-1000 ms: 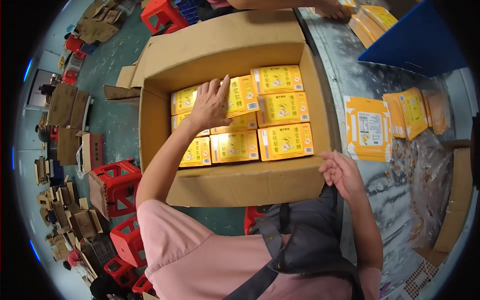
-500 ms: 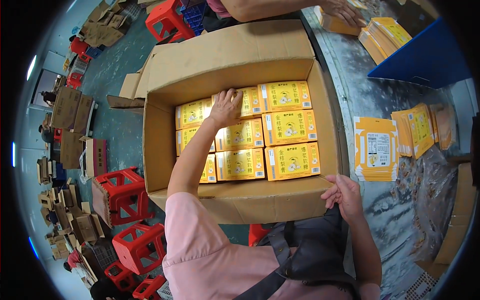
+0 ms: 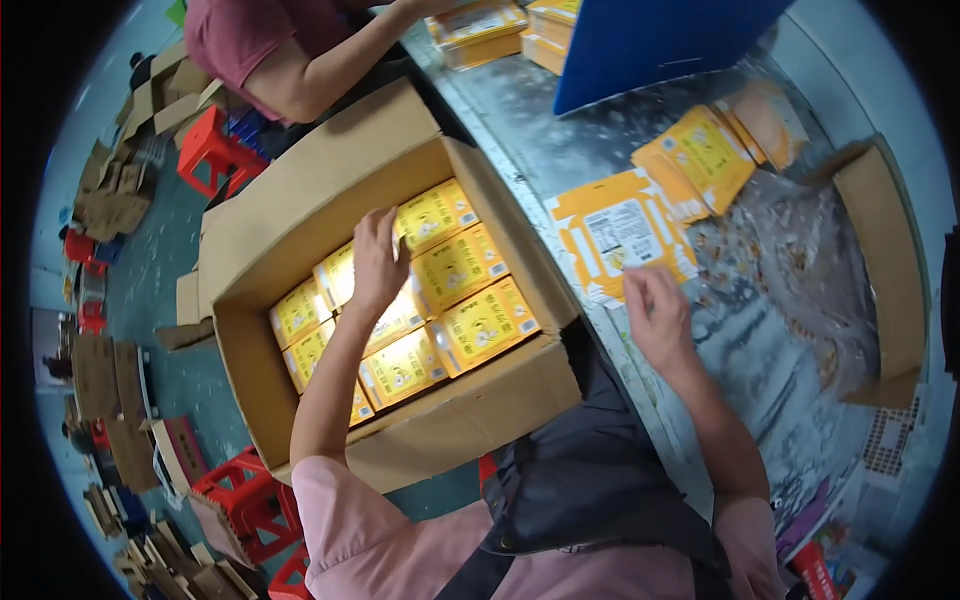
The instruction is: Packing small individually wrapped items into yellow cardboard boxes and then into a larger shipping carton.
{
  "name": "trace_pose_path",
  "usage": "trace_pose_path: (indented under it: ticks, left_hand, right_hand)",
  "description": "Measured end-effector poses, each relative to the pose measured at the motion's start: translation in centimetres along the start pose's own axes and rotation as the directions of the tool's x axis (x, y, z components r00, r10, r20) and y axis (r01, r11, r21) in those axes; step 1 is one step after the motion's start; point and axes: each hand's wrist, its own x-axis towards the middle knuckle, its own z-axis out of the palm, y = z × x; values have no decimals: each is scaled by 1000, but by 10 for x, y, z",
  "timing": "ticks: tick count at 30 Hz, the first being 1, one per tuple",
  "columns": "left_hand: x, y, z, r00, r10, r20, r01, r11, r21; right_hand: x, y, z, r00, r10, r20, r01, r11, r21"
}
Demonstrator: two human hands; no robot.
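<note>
An open brown cardboard carton (image 3: pixel 470 415) stands in front of me, with rows of small yellow printed boxes (image 3: pixel 487 327) lying inside. My left hand (image 3: pixel 380 262) is over the back row of these boxes, fingers bent and thumb apart, gripping none of them. Whether its fingertips touch a box is unclear. On the table to the right lies a stack of flat, unfolded yellow box blanks (image 3: pixel 622 232). My right hand (image 3: pixel 656 318) is at the near edge of that stack, its fingers half bent and nothing visible in them.
More yellow blanks (image 3: pixel 705 158) lie fanned out beyond the stack on the grey table (image 3: pixel 745 400). A blue panel (image 3: pixel 650 50) stands behind. Crumpled clear plastic (image 3: pixel 810 270) lies at the right. A co-worker's arm (image 3: pixel 335 75) reaches across at the top. Red stools (image 3: pixel 215 150) stand on the floor.
My view has swung to the right. My right hand has moved from the carton's rim to the flat yellow stack. My left hand has risen a little over the back row.
</note>
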Motion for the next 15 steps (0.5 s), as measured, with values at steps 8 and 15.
trace_pose_path:
  ticks: [8,15]
  left_hand:
    - [84,200,43,928,362,-89,-373,909,-188]
    - [103,245,47,964,262,52,-246,947,-207]
  right_hand:
    - [15,51,-12,998,-45,-34,21,855,-518]
    - [8,58,-8,992,-35,-121,-18,909,-416]
